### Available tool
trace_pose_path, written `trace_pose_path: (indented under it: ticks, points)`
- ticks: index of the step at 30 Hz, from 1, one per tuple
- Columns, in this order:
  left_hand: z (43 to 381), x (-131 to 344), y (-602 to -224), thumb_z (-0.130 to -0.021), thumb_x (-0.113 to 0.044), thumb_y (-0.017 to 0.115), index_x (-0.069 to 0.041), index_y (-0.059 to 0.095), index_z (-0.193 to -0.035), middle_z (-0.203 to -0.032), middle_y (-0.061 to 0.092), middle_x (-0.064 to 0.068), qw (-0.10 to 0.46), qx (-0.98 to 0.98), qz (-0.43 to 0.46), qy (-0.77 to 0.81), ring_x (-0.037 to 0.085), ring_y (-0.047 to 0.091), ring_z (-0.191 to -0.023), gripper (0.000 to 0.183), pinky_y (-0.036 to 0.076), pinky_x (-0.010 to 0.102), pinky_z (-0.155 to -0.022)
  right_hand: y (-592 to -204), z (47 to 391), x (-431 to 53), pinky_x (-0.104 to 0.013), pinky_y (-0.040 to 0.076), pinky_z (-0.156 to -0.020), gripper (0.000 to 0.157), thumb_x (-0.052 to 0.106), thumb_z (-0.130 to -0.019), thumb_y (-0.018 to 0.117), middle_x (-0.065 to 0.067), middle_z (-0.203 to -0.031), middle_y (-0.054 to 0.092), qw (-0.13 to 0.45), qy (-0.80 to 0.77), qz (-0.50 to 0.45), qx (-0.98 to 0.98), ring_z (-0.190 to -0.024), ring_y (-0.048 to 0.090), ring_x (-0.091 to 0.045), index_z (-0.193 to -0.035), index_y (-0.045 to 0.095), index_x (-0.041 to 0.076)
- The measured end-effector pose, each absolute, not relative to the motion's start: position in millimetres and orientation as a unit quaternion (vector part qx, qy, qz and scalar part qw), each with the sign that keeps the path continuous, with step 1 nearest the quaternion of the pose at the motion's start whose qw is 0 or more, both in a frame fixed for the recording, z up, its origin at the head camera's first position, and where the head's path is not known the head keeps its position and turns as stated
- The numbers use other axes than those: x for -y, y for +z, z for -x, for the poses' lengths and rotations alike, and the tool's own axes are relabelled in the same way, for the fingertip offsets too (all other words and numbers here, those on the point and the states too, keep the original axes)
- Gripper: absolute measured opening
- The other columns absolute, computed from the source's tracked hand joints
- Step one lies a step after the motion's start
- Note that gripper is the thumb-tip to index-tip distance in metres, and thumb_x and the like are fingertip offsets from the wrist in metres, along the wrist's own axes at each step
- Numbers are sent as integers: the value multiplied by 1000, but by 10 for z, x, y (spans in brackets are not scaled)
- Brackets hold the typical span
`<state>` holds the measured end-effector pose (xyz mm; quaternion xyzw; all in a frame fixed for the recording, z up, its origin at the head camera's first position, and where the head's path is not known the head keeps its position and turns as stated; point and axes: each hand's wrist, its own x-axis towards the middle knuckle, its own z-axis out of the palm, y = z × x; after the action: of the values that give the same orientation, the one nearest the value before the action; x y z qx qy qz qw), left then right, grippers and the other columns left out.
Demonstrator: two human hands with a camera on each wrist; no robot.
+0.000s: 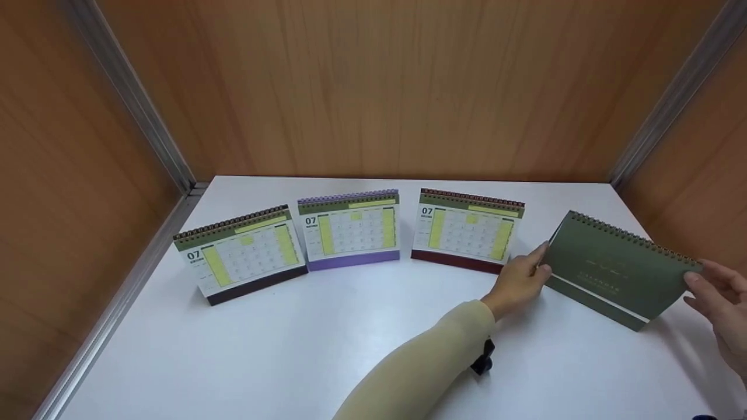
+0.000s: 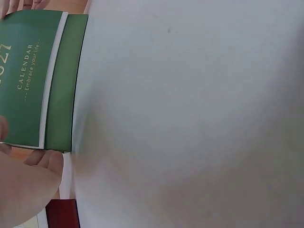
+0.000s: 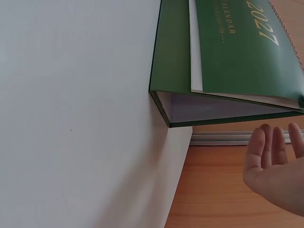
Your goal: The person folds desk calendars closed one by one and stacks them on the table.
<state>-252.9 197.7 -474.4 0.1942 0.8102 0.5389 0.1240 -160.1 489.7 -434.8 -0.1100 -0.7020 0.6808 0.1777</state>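
Observation:
A green desk calendar [image 1: 613, 271] stands like a tent at the right of the white table, its spiral binding on top and its cover facing forward. My left hand [image 1: 521, 277] grips its left edge, thumb in front and fingers behind. At the opposite end, my right hand [image 1: 721, 306] has its thumb at the upper right corner of the cover. The right wrist view shows loosely bent fingers [image 3: 279, 145] beside the back panel, with a small gap between. White lettering reading 2027 [image 3: 262, 21] marks the cover.
Three similar calendars stand to the left, each showing page 07: one with a black base [image 1: 251, 256], one purple [image 1: 353, 233], one dark red [image 1: 467, 233]. The dark red one stands close to my left hand. Wooden panels [image 1: 379, 87] enclose the white table [image 1: 262, 350].

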Motion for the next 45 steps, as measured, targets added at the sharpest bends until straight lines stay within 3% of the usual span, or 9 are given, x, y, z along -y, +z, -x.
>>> trace_pose_path:
  ticks: [8,14,18,28,37,45]
  points:
    - [2516,-2005,-4691,-104,-40,43,-37,24,-154,-145,43,-15,129,-821,-198,520,0,41,-129,54,34,26,-111,-4415,1609,-4879,-10,52,-73,33,6,-96,60,7,-114,60,183,724,17,664,-98,62,2,-129,59,10]
    - [2515,-2022,-4686,-103,-41,43,-39,18,-155,-149,37,-14,143,-829,-199,503,2,34,-137,58,30,28,-114,-4435,1614,-4830,-5,44,-84,53,24,-99,57,8,-137,52,174,626,94,755,-114,54,6,-149,42,13]
    - [2503,-2037,-4689,-102,-43,45,-40,14,-155,-150,35,-13,147,-842,-193,482,5,33,-138,62,31,30,-114,-4409,1615,-4792,-7,39,-92,57,33,-101,52,5,-151,40,160,524,146,824,-126,47,1,-153,33,17]
    - [2495,-2029,-4690,-100,-39,50,-39,14,-155,-147,35,-14,146,-857,-189,457,2,35,-133,66,33,28,-112,-4387,1654,-4721,-13,36,-96,59,37,-100,50,-3,-153,32,154,483,190,841,-134,38,-14,-153,28,23]
    - [2511,-2010,-4710,-101,-35,49,-32,15,-157,-143,38,-12,121,-866,-219,434,3,33,-133,65,29,25,-112,-4405,1632,-4727,-6,37,-90,60,29,-99,55,-5,-153,31,172,546,143,807,-133,37,-8,-152,30,15]
    - [2446,-1929,-4659,-101,-35,52,-30,11,-158,-144,35,-11,131,-864,-237,424,3,31,-133,71,31,24,-111,-4334,1648,-4626,-18,32,-101,56,39,-100,50,-2,-152,32,169,473,204,840,-135,36,-13,-151,30,30]
